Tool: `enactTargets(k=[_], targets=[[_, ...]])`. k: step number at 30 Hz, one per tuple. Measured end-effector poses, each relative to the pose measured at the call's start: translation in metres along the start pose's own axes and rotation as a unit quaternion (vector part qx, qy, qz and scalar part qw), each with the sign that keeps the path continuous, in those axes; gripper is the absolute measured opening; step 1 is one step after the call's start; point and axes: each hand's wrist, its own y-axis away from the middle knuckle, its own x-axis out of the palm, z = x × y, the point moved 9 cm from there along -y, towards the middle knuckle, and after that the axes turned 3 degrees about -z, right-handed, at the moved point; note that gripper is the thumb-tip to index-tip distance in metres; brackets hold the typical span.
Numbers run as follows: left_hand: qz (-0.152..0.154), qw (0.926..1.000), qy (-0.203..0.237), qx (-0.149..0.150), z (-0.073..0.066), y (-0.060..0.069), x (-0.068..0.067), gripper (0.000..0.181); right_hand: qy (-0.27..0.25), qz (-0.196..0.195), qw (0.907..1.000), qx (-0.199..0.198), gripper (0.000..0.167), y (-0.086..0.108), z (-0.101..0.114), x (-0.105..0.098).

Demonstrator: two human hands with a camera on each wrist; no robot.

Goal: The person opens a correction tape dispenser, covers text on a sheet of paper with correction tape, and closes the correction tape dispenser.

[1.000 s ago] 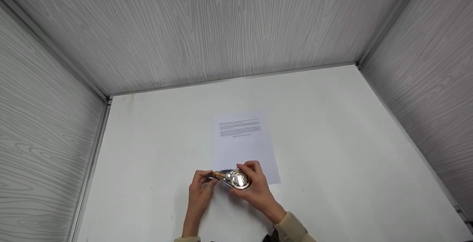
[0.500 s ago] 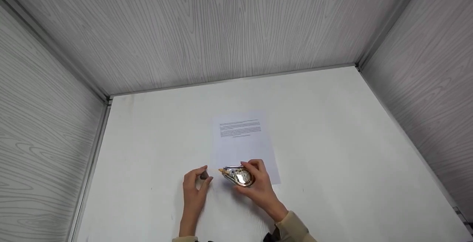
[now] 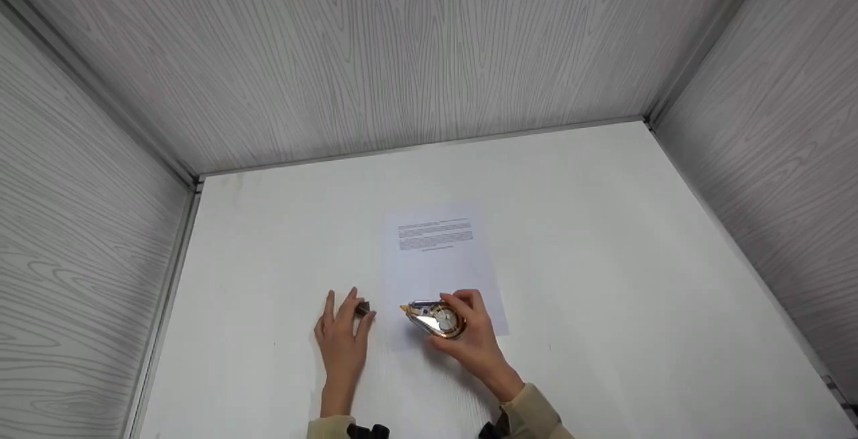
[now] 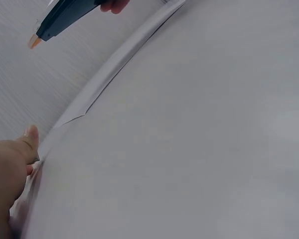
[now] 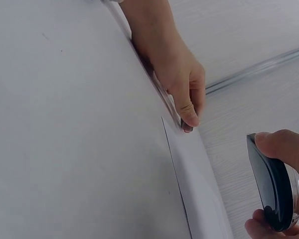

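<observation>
A correction tape dispenser [image 3: 440, 318] with a clear body and an orange tip [image 3: 404, 308] is held above the lower part of a printed sheet of paper [image 3: 436, 275]. My right hand [image 3: 473, 335] grips its rounded end between thumb and fingers, the tip pointing left. In the right wrist view the dispenser [image 5: 270, 186] shows a dark side. Left of the paper, my left hand [image 3: 342, 345] pinches a small dark cap [image 3: 362, 307] between thumb and index finger, low at the table; its other fingers are spread. The left wrist view hides most of the cap.
The white table [image 3: 570, 238] is bounded by grey wood-grain panels [image 3: 402, 57] at the back and both sides. Lines of print fill the upper part of the sheet. Beige sleeves [image 3: 529, 409] show at the lower edge.
The cap has come off the dispenser's tip, and my left hand has carried it left and down to the table. My right hand has shifted slightly right with the dispenser.
</observation>
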Motion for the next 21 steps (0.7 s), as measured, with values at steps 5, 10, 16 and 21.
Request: enactTargets(k=[5, 10, 16, 21], targets=[[0.001, 0.9996, -0.028, -0.002, 0.002, 0.0, 0.002, 0.038, -0.004, -0.007, 0.9999, 0.008, 0.069, 0.0, -0.016, 0.0], [-0.022, 0.9988, -0.041, 0.015, -0.004, 0.003, -0.003, 0.042, -0.003, -0.007, 0.9999, 0.009, 0.068, -0.001, -0.016, -0.003], [-0.038, 0.997, -0.059, 0.034, -0.008, 0.01, -0.007, 0.045, 0.015, -0.016, 0.9998, -0.001, 0.068, -0.001, -0.015, -0.006], [-0.03, 0.9962, -0.074, 0.034, -0.007, 0.012, -0.006, 0.047, 0.027, -0.021, 0.9994, -0.007, 0.068, -0.001, -0.015, -0.007]])
